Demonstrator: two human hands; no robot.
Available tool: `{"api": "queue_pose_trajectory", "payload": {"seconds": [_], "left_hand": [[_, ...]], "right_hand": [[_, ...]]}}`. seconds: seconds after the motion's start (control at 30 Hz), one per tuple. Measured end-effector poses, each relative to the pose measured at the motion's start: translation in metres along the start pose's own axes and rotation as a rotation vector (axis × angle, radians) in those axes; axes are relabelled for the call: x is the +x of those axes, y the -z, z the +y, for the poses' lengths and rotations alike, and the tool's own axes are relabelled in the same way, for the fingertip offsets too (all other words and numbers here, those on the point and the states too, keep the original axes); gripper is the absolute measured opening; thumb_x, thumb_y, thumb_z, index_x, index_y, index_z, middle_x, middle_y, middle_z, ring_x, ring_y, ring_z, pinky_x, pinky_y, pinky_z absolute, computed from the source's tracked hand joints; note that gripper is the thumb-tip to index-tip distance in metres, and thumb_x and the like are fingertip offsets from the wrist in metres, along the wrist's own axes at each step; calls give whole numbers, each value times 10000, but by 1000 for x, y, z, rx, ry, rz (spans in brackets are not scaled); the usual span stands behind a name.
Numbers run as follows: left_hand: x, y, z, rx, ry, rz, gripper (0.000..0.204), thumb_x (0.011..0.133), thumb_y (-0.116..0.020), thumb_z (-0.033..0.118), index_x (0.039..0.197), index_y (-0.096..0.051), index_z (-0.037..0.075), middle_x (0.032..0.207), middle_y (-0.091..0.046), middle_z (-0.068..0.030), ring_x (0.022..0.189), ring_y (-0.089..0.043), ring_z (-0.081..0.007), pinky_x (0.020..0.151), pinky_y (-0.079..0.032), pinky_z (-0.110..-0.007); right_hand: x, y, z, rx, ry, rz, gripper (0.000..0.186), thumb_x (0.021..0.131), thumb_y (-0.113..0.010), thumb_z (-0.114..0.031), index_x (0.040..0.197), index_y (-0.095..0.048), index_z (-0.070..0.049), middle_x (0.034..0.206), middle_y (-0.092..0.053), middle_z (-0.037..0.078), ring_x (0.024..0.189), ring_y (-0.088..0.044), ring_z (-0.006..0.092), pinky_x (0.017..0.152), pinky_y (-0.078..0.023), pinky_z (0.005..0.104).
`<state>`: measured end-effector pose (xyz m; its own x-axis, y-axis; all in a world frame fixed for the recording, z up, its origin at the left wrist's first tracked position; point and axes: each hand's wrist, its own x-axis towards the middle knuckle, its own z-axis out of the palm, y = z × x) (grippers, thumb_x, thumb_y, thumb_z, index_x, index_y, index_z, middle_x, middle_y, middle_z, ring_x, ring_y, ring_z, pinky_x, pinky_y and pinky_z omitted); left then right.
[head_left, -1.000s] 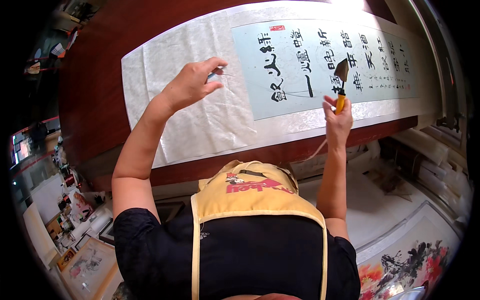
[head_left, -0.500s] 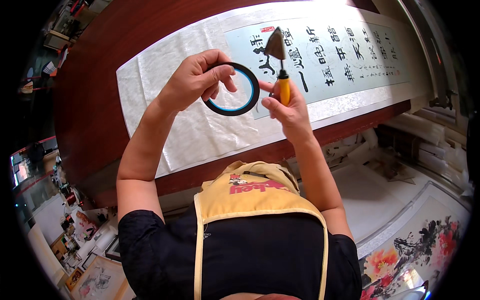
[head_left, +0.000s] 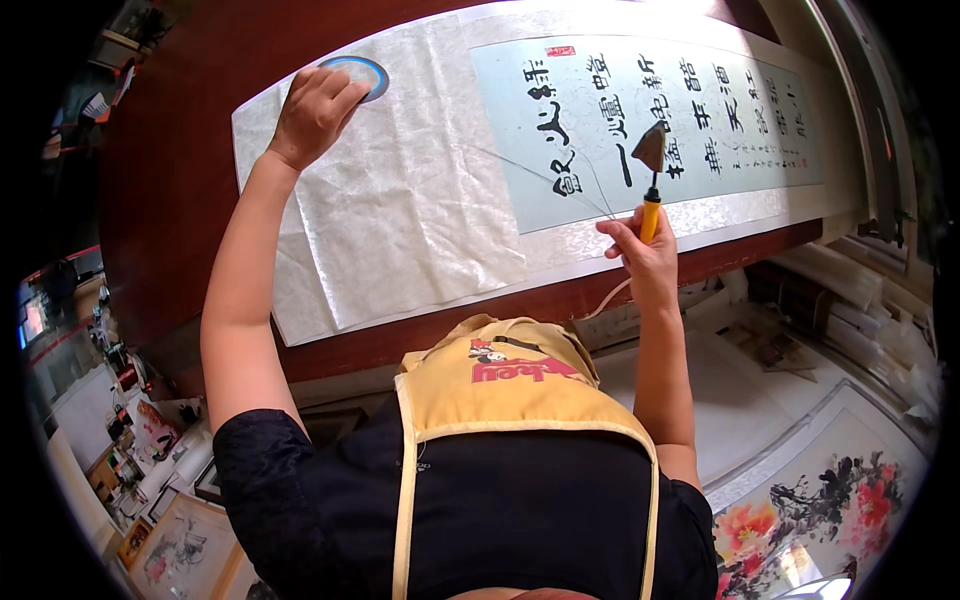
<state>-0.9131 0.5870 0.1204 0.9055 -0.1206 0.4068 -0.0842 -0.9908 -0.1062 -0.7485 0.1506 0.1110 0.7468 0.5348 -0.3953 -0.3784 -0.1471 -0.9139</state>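
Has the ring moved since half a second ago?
Yes: against the scroll, the ring has gone left and toward the far edge, away from the blue panel it overlapped.

Left hand gripping dark ring; right hand holding yellow-handled tool over calligraphy scroll.

black ring, yellow-handled tool, apart

Near fisheye view from the head, down over hands and table
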Motion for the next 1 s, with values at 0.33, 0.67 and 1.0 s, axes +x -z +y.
{"api": "queue_pose_trajectory", "payload": {"seconds": [0.33,0.67,1.0], "left_hand": [[-38,-28,26,-84,273,-238,744,760,-795,261,1418,-468,144,1474,-434,-82,1381,-397,-263,1183,-253,-471],[67,-28,185,-1400,249,-484,262,936,-723,208,1132,-644,52,909,-663,-33,793,-581,-117,676,-486,-263],[12,-15,104,-1369,466,-429,138,953,-701,175,969,-672,41,831,-607,20,755,-525,-73,691,-454,-249]], "right_hand": [[4,-23,14,-90,94,-117,230,932,-660,25,988,-446,-38,880,-671,102,872,-718,169,736,-628,296],[-8,-40,-6,-177,119,-103,214,914,-691,20,964,-489,-30,891,-703,95,773,-687,114,590,-563,225],[-15,-22,-5,-4,195,165,353,879,-769,-55,985,-436,-104,884,-716,81,682,-601,42,493,-416,171]]}}
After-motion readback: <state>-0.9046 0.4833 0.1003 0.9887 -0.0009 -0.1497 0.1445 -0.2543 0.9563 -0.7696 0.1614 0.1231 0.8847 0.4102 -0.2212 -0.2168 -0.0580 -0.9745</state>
